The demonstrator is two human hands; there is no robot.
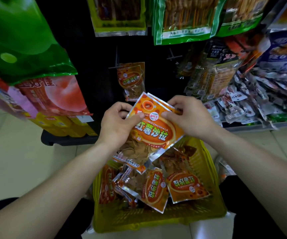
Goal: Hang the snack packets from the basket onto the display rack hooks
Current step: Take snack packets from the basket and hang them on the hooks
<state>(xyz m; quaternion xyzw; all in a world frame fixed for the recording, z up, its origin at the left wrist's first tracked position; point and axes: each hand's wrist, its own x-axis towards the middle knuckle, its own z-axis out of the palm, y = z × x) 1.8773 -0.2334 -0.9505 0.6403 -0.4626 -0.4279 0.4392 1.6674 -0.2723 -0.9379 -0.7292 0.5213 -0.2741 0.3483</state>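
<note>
The shop floor (10, 152) was pale tile, and a black display rack (91, 69) stood straight ahead, with green packets (182, 19) hung along its upper rows. Lower down, a thin hook (116, 57) carried one orange snack packet (131, 80); a second hook (173, 55) to its right jutted out bare. To the right, a shelf (253, 125) was heaped with small mixed packets, and on the left hung large green and pink bags (27, 49).

In front of the rack, the person held a small stack of orange packets (156, 130), tilted, with the top edges fanned slightly apart. The left hand (117, 125) had its grip on the stack's upper left edge, thumb pressed on the front. The right hand (189, 116) pinched the upper right edge in the same way, thumb on the printed face. The stack hung just below the packet already on the rack and above a yellow basket (156, 219), which sat low between the person's forearms. More orange packets (154, 188) lay jumbled inside it, some face up, overlapping one another.
</note>
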